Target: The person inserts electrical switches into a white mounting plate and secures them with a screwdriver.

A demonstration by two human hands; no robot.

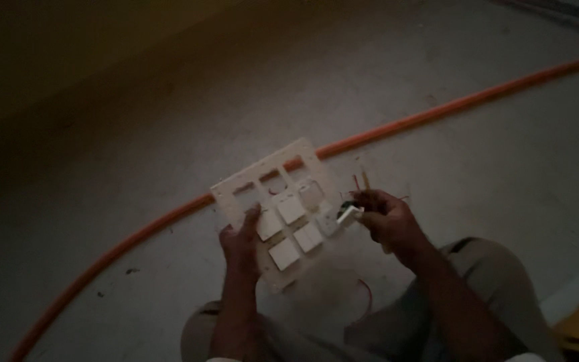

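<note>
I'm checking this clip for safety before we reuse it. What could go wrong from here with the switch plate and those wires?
1. The left hand holds the white switch plate by one edge only, in mid-air; it may tip or slip from that grip.
2. The right hand pinches a small white module among loose wires; a bare end might prick a finger.
3. The scene is very dim, so a wire may be misplaced.

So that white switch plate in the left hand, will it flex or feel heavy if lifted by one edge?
The switch plate probably stays stiff: the left hand holds one edge and it shows no sag. Likely light, as one hand carries it. Its open slots may be weak spots.
</note>
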